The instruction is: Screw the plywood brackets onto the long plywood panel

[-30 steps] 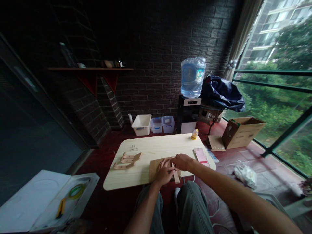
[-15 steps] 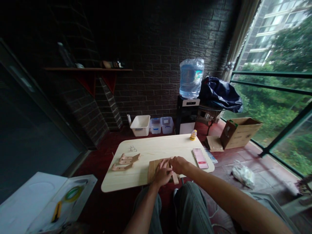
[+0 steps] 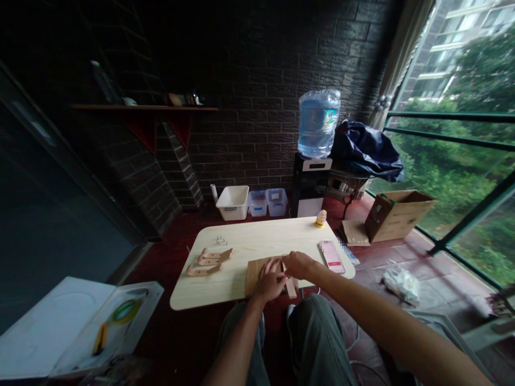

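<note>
Likely light and stiff, the strip (image 3: 291, 289) suits an edge hold; left hand (image 3: 270, 282) spread on cardboard (image 3: 252, 272), right hand (image 3: 298, 265) curled, grip I cannot tell.

Left hand (image 3: 270, 281) lies palm-down beside the curled right hand (image 3: 296, 265)

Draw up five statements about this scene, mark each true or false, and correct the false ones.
1. The left hand lies on the flat cardboard. True.
2. The curved wooden pieces lie at the table's right end. False: the curved wooden pieces lie toward the left end of the table.
3. The right hand is at the narrow wooden strip. True.
4. The water jug stands on the floor. False: the water jug sits atop the water dispenser.
5. The cardboard box by the window is open on top. True.
</note>
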A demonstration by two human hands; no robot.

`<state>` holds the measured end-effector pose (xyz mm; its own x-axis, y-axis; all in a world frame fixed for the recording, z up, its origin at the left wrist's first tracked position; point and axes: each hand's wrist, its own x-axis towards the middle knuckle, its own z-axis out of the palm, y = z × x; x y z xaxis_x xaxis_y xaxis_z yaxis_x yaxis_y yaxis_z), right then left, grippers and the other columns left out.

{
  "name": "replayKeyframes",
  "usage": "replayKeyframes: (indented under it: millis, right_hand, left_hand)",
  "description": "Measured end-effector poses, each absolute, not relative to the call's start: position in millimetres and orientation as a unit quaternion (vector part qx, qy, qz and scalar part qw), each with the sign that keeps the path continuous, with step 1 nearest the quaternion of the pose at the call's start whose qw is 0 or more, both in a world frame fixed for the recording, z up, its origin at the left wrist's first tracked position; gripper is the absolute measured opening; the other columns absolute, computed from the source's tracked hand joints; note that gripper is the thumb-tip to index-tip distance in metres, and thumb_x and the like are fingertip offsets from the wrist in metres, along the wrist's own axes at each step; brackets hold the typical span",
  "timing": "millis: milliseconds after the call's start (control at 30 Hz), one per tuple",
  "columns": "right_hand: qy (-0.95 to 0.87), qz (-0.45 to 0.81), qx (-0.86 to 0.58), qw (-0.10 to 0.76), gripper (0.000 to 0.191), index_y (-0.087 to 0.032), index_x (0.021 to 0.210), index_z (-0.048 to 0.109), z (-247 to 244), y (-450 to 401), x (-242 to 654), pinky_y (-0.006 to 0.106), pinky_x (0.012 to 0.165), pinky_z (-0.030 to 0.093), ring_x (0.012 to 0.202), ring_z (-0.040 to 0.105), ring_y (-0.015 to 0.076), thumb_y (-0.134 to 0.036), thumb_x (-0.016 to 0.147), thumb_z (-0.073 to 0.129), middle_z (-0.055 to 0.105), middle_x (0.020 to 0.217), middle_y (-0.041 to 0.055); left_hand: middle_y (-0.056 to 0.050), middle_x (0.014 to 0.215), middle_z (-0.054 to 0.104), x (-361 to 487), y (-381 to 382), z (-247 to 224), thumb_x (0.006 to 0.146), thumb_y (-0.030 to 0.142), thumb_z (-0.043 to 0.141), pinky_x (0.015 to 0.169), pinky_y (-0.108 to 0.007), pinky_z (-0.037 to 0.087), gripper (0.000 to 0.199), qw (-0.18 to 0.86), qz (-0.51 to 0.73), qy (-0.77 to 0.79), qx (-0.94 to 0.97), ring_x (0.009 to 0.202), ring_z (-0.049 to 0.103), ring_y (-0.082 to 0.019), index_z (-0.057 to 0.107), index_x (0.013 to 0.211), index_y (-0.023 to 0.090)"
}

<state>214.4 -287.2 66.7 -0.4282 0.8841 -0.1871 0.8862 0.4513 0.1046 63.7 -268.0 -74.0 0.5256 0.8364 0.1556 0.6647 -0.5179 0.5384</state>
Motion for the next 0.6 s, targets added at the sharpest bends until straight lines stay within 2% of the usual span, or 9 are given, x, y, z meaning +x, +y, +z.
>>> replayKeyframes:
  millis: [233, 367, 467, 600]
  right_hand:
    - [0.828, -0.066, 0.547, 0.106, 0.037, -0.009, 0.117, 0.066, 82, -295, 224, 0.03, 0.071, 0.054, 0.092, 0.073, 0.027, -0.034, 0.091, 0.059, 0.075, 0.101, 0.0174]
    - [0.849, -0.041, 0.512, 0.126, 0.029, -0.014, 0.114, 0.066, 81, -295, 227, 0.033, 0.07, 0.055, 0.092, 0.073, 0.0285, -0.028, 0.089, 0.061, 0.075, 0.104, 0.0148]
    - [0.853, -0.015, 0.506, 0.126, 0.027, -0.011, 0.113, 0.065, 73, -294, 226, 0.036, 0.072, 0.055, 0.096, 0.072, 0.0301, -0.02, 0.088, 0.061, 0.074, 0.106, 0.0178]
    - [0.863, 0.001, 0.494, 0.102, 0.03, -0.009, 0.117, 0.063, 62, -292, 224, 0.035, 0.072, 0.055, 0.092, 0.072, 0.0277, -0.018, 0.089, 0.059, 0.074, 0.104, 0.0186]
  left_hand:
    - [0.004, 0.156, 0.041, 64, -270, -65, 0.091, 0.033, 0.057, 0.125, -0.052, 0.014, 0.024, 0.215, 0.201, 0.438, 0.85, 0.15, 0.024, -0.026, 0.077, 0.102, 0.032]
    - [0.004, 0.156, 0.042, 64, -271, -65, 0.09, 0.033, 0.057, 0.125, -0.052, 0.016, 0.025, 0.23, 0.19, 0.448, 0.843, 0.151, 0.021, -0.026, 0.077, 0.105, 0.034]
    - [0.005, 0.156, 0.041, 64, -270, -68, 0.091, 0.035, 0.056, 0.124, -0.051, 0.017, 0.025, 0.234, 0.193, 0.451, 0.839, 0.151, 0.021, -0.025, 0.076, 0.107, 0.036]
    - [0.003, 0.156, 0.042, 64, -269, -71, 0.091, 0.035, 0.058, 0.125, -0.051, 0.016, 0.025, 0.231, 0.197, 0.455, 0.837, 0.151, 0.021, -0.025, 0.076, 0.107, 0.034]
